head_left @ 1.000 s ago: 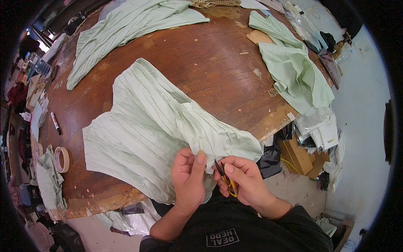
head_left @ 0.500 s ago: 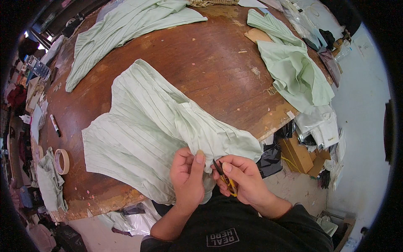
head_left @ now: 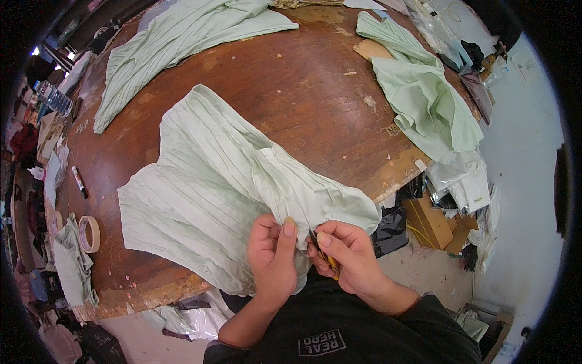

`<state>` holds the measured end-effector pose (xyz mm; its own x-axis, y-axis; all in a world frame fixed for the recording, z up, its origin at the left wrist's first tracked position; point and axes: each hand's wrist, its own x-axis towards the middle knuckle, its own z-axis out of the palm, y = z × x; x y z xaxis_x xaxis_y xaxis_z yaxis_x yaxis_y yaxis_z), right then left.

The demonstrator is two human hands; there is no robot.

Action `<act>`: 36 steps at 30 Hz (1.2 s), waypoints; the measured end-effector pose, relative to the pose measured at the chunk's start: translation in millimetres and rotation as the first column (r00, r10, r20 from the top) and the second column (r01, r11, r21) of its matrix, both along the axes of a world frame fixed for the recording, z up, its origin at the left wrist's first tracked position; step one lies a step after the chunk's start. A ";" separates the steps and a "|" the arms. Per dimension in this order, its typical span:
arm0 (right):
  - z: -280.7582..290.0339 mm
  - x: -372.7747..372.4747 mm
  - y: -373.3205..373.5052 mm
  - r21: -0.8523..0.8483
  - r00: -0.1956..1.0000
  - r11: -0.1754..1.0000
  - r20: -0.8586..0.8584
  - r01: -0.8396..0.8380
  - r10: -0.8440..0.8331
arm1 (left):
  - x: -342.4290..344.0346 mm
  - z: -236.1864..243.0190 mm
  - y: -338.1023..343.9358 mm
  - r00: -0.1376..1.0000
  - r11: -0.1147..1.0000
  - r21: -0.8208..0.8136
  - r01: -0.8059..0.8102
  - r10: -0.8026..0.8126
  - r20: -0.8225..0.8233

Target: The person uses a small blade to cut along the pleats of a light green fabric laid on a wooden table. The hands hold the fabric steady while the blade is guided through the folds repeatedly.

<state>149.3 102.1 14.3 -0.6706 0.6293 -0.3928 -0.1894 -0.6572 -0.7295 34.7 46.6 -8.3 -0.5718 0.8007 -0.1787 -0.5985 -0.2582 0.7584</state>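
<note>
A pale green pleated garment (head_left: 200,182) lies spread over the near part of the table, its near edge hanging toward me. With thumb and fingers closed, my left hand (head_left: 274,249) pinches the cloth at that edge. My right hand (head_left: 348,252) is closed around thread snips (head_left: 331,262) with dark blades and yellow handles. The blade tips point up to the cloth edge, just right of my left thumb. Fingers partly cover the snips, and I cannot tell whether the blades touch the fabric.
More pale green cloth lies at the table's (head_left: 315,91) far left (head_left: 182,36) and far right (head_left: 424,103). A marker (head_left: 80,181), a tape roll (head_left: 90,234) and folded cloth (head_left: 74,261) are on the left. A cardboard box (head_left: 429,223) stands below the right edge.
My right hand has shifted slightly, and the snips have turned so that less of the yellow handles and blades shows. My left hand and the garment stay nearly where they were.
</note>
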 end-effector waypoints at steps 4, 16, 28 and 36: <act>2.8 -1.0 1.2 -0.028 1.000 1.000 -0.008 0.001 -0.001 | 0.3 -1.4 0.3 1.000 1.000 0.000 -0.010 0.010 -0.012; -3.8 -0.9 -6.5 0.351 0.996 0.933 -0.008 0.085 -0.088 | -2.0 -1.8 1.0 1.000 0.999 -0.035 -0.009 0.007 -0.030; -4.7 -11.7 36.0 0.982 0.908 0.164 0.155 -0.098 -0.389 | -6.5 -10.1 -2.3 0.981 0.996 -0.066 0.064 -0.075 -0.177; 11.1 -30.7 38.5 0.959 0.913 0.199 0.256 -0.200 -0.318 | -10.2 -12.2 -7.9 0.904 0.988 -0.137 0.070 -0.121 -0.410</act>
<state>118.6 140.7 25.4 -0.5979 0.7027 0.3857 0.2182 0.6057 -0.7652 24.5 38.7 -20.5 -0.5360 0.8434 -0.0369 -0.2398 -0.1102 0.9645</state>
